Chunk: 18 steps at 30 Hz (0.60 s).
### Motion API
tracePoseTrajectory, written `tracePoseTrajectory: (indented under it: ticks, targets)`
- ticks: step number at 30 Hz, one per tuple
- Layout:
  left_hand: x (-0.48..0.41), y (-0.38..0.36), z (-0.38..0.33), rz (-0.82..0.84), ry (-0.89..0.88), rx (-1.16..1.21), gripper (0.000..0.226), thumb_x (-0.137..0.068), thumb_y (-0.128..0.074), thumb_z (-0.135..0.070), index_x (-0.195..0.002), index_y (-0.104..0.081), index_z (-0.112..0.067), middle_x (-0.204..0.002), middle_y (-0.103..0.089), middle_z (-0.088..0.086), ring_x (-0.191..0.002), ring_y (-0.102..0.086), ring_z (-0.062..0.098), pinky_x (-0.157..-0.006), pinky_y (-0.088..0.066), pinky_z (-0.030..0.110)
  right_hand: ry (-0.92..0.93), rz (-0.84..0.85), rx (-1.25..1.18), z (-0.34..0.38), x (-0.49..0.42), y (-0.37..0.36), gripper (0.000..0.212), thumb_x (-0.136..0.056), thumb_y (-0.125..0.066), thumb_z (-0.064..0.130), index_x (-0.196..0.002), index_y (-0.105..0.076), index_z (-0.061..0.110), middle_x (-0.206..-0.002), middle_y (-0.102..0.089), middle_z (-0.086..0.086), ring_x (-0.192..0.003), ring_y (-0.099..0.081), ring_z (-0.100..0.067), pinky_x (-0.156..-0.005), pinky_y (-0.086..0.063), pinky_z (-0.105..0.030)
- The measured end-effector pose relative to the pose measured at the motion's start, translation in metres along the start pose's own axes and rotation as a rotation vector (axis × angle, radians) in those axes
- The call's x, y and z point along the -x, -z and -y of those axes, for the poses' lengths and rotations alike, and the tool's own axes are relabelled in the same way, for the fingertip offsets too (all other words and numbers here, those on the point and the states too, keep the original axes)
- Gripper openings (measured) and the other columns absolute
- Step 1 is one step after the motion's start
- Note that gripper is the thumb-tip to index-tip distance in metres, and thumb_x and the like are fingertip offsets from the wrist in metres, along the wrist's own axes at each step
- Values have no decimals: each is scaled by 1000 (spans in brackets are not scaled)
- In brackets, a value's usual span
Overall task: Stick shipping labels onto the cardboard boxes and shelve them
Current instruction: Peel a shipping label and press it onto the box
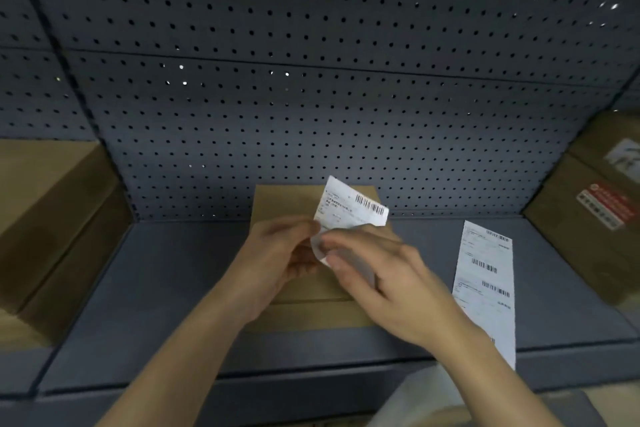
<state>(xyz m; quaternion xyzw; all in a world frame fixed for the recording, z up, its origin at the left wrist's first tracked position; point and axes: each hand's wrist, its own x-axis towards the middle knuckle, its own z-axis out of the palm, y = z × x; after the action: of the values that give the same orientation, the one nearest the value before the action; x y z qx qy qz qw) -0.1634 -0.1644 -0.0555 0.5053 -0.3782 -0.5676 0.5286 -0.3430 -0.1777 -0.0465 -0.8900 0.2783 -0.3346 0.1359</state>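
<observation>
- Both the left hand (277, 253) and the right hand (381, 281) pinch the lower edge of the label (353, 206).
- Peel slowly and evenly; avoid creasing.
- Lay it flat on the box (284, 204) beneath the fingers.

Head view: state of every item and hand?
centre box: closed, on shelf, visible top unlabelled
shipping label: held over centre box, not stuck
left hand: pinches the label
right hand: pinches the label
label strip: lying on shelf
left box: closed
right box: labelled
</observation>
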Motion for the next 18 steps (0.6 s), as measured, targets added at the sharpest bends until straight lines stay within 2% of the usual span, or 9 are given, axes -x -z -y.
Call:
tracePoseTrajectory:
  ticks: [2, 5, 7, 9, 11, 13, 16, 18]
  targets:
    - [-2, 6, 2, -13, -36, -46, 21, -96, -56, -13, -99, -76, -4, -101, -72, 24, -86, -61, 35, -78, -48, 45, -3, 17, 45, 1, 0, -4, 27, -100, -50, 34, -121, -63, 22, -113, -67, 12, -107, -57, -5, -97, -41, -24]
    - [-6, 12, 6, -58, -67, -53, 20, -96, -58, -13, -95, -78, -11, -100, -73, 23, -92, -65, 45, -93, -47, 60, -23, 54, 55, -3, 3, -6, 35, -98, -51, 41, -126, -61, 22, -118, -64, 13, -113, -54, -3, -101, -38, -24]
    - [-8, 14, 8, -86, -64, -9, 20, -97, -57, -13, -99, -77, -10, -102, -75, 15, -99, -69, 40, -95, -51, 58, -58, 44, 41, -7, 6, -8, 39, -97, -51, 48, -124, -61, 23, -118, -63, 14, -115, -54, -4, -102, -37, -24]
    - [-9, 14, 9, -77, -58, 42, 20, -97, -56, -11, -105, -74, -6, -104, -75, 12, -101, -70, 35, -90, -56, 50, -126, -76, 19, -11, 8, -9, 37, -95, -52, 51, -115, -66, 23, -112, -64, 16, -110, -56, -2, -97, -38, -20]
    - [-10, 15, 10, -71, -60, 78, 21, -97, -55, -9, -107, -72, -2, -104, -75, 12, -100, -71, 32, -82, -61, 40, -261, -271, -12, -19, 6, -9, 27, -92, -58, 45, -102, -69, 23, -99, -65, 14, -96, -58, -1, -86, -41, -13]
    - [-13, 16, 12, -67, -66, 71, 21, -98, -54, -9, -107, -72, -3, -105, -75, 12, -98, -71, 30, -80, -61, 37, -479, -407, -141, -28, -1, -7, 9, -89, -67, 34, -92, -69, 25, -88, -66, 9, -80, -58, -1, -75, -42, -10]
    - [-15, 16, 14, -57, -72, 25, 22, -98, -54, -11, -107, -72, -5, -105, -75, 10, -98, -71, 30, -83, -59, 39, -714, -347, -557, -39, -13, -3, 4, -88, -72, 21, -85, -72, 18, -76, -69, 5, -70, -60, -4, -68, -47, -13]
    - [-16, 16, 16, -59, -70, -6, 21, -98, -53, -10, -107, -72, -5, -104, -76, 9, -98, -71, 29, -83, -58, 39, -777, -251, -657, -45, -15, -3, 9, -88, -72, 21, -87, -74, 12, -84, -74, -9, -75, -65, -16, -72, -52, -22]
